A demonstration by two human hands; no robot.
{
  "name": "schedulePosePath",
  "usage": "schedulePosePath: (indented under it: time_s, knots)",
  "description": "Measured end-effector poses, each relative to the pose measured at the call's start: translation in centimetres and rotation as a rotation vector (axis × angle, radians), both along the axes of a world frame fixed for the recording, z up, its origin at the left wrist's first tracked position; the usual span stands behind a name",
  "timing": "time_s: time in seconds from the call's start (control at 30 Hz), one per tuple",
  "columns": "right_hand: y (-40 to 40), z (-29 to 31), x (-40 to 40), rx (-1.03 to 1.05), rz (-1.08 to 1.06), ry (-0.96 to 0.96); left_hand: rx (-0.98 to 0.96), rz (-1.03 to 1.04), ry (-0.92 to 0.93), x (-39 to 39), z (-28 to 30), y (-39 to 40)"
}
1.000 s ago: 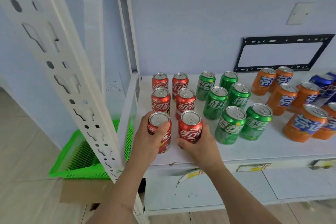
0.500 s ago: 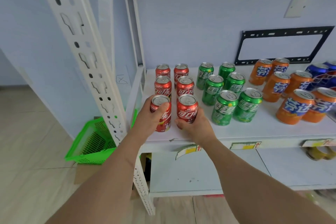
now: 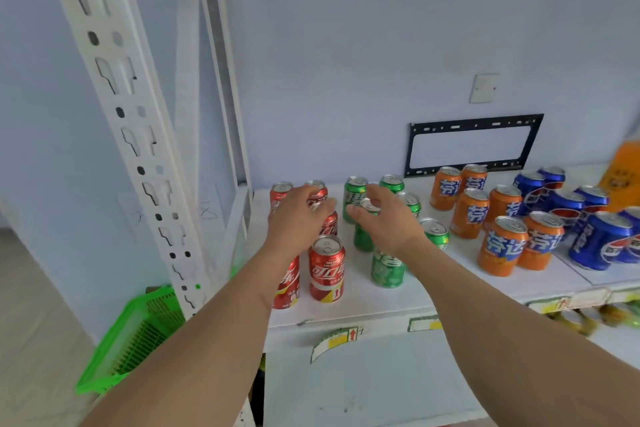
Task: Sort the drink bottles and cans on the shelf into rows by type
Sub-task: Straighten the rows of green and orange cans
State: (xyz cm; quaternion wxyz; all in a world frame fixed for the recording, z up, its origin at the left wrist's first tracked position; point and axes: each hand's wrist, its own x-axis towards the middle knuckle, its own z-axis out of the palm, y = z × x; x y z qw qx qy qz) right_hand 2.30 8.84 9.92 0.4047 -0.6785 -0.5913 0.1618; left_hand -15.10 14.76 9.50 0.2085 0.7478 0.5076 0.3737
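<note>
Where both hands gripped front red cans (image 3: 326,269) — now lifted | left hand (image 3: 298,218), right hand (image 3: 384,224) fingers spread, empty

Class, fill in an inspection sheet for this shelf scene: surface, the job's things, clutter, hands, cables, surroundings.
Surface: white shelf, torn labels on its front edge.
Job's things: red cans, green cans, orange cans and blue cans, upright, grouped by colour.
Clutter: orange carton at the right edge, blurred.
Hands: left hand over the rear red cans, right hand over the green cans; whether either touches a can cannot be told.
Cables: nothing seen.
Surroundings: white slotted upright, green basket on the floor, black bracket and wall plate on the wall.
</note>
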Motion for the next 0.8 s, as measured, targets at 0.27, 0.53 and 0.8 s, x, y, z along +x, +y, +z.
schedulePosePath:
  time_s: [0.27,0.53,0.8]
  knots:
    - [8.2,1.6,11.4,-0.114,-0.021,-0.137,-0.096,-0.087,0.125,8.1,1.8,8.2]
    - [17.4,-1.0,18.1,-0.362,0.090,-0.077,-0.360,-0.022,0.212,14.1,0.3,15.3]
    - [20.9,-2.9,18.4,-0.481,0.202,-0.071,-0.451,-0.017,0.435,15.6,-1.6,17.5]
